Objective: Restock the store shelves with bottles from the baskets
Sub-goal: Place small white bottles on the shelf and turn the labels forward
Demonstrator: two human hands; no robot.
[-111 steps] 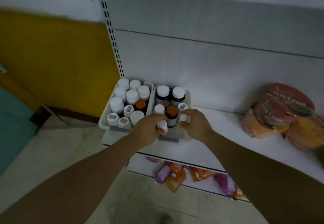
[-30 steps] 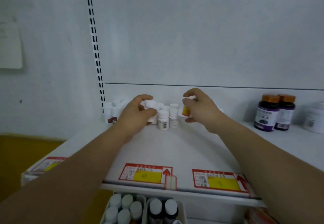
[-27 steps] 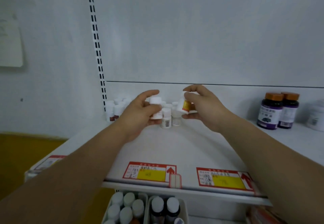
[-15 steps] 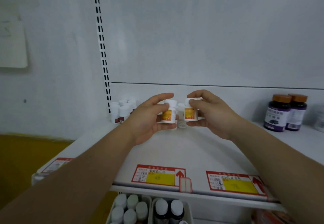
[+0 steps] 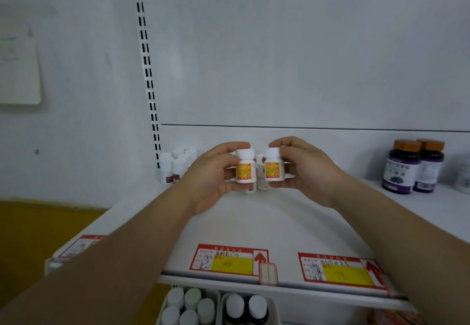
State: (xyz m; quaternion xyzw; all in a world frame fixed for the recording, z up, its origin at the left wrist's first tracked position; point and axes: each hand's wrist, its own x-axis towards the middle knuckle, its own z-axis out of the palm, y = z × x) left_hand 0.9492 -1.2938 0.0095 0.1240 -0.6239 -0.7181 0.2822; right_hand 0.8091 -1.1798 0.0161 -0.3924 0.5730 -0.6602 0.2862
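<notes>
A: Where are the bottles now?
B: The left hand (image 5: 211,179) pinches one small bottle (image 5: 245,168), the right hand (image 5: 305,172) another (image 5: 273,165), above the shelf (image 5: 267,223).
A: Much left?
B: Yes, the baskets (image 5: 221,307) below hold many.

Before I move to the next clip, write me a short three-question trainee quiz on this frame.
1. True or false: the left hand and the right hand each hold one small white bottle.
2. What colour are the caps on the two dark bottles standing at the shelf's right end? A) white B) orange C) green
3. Fill in: below the shelf, the baskets hold bottles with ____ caps.

Key: 1 true: the left bottle and right bottle are both held upright, orange labels facing the camera. 2 B. 3 white.
</notes>
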